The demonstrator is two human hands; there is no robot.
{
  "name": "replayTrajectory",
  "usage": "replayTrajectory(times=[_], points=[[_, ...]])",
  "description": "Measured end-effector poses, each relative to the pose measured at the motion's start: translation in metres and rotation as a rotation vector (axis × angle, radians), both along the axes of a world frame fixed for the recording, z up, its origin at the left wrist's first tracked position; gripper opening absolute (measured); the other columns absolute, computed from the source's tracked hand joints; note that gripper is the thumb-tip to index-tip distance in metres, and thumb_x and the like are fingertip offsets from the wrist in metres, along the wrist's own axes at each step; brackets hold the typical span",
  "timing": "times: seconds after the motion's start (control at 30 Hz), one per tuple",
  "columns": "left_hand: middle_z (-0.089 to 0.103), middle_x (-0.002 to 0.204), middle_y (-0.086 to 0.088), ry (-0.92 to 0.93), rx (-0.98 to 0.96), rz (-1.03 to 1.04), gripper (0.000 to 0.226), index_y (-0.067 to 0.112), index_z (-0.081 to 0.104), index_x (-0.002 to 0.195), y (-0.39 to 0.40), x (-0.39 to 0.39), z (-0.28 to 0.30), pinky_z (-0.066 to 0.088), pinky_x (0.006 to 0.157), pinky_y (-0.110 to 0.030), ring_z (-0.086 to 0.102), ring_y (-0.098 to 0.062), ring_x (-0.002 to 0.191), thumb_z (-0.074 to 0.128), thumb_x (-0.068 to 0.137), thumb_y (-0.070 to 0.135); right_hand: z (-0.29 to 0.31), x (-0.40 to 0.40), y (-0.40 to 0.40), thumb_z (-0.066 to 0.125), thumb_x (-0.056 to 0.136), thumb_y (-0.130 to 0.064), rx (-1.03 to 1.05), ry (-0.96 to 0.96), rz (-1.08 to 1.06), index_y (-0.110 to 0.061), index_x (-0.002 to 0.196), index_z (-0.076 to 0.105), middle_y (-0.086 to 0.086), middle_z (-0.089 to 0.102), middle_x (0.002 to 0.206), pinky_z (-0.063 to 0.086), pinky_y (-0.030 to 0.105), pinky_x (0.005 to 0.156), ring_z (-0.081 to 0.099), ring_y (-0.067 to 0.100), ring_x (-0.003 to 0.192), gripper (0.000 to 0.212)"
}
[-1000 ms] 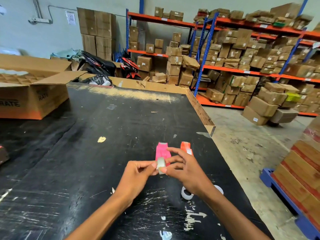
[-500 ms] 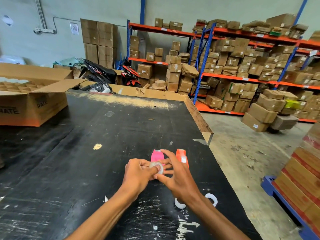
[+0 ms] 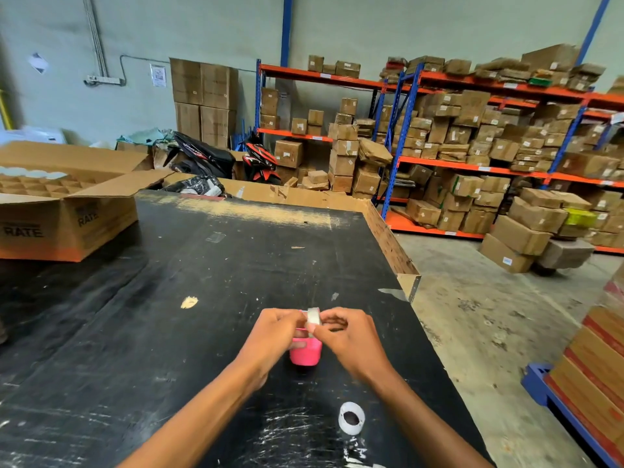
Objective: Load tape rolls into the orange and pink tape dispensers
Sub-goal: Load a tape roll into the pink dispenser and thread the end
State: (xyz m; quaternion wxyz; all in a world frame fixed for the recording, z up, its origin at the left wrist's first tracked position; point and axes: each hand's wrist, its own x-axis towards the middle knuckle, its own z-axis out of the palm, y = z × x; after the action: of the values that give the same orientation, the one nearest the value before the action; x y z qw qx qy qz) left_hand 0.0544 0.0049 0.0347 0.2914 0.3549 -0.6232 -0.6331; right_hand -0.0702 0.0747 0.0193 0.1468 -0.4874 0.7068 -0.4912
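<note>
A small clear tape roll (image 3: 313, 316) is pinched between the fingertips of my left hand (image 3: 270, 336) and my right hand (image 3: 347, 336), just above the black table (image 3: 169, 332). The pink tape dispenser (image 3: 305, 353) sits under the roll, between my two hands, and my left fingers touch its near side. A second white tape roll (image 3: 352, 417) lies flat on the table closer to me, right of my forearms. The orange dispenser is not visible; my right hand may cover it.
An open cardboard box (image 3: 67, 211) with dividers stands at the table's far left. The table's right edge (image 3: 410, 285) drops to a concrete floor. Orange and blue shelving (image 3: 439, 163) full of cartons fills the back right. A blue pallet (image 3: 553, 393) with stacked boxes is at the right.
Both hands lifted the clear roll and turned it on edge above the pink dispenser. The orange dispenser has gone out of sight behind my right hand. Only one spare roll shows on the table.
</note>
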Motion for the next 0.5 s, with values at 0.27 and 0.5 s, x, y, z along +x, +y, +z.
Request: replayTrajectory(times=[0.27, 0.5], points=[[0.073, 0.079, -0.001, 0.009, -0.005, 0.032, 0.04, 0.014, 0.07, 0.082, -0.023, -0.013, -0.005, 0.054, 0.086, -0.03, 0.067, -0.013, 0.08, 0.033, 0.096, 0.011, 0.004, -0.012, -0.037, 0.072, 0.075, -0.019, 0.14, 0.009, -0.106, -0.001, 0.079, 0.074, 0.017, 0.073, 0.074, 0.057, 0.029, 0.068, 0.06, 0.011, 0.064, 0.019], [0.074, 0.103, 0.002, -0.2, -0.186, -0.013, 0.031, 0.017, 0.074, 0.103, -0.049, -0.015, -0.057, 0.046, 0.088, -0.023, 0.065, -0.011, 0.099, 0.053, 0.088, 0.0, -0.006, -0.018, -0.048, 0.068, 0.077, -0.014, 0.342, -0.098, -0.143, 0.01, 0.075, 0.071, 0.011, 0.063, 0.058, 0.05, 0.026, 0.054, 0.053, 0.013, 0.052, 0.025]])
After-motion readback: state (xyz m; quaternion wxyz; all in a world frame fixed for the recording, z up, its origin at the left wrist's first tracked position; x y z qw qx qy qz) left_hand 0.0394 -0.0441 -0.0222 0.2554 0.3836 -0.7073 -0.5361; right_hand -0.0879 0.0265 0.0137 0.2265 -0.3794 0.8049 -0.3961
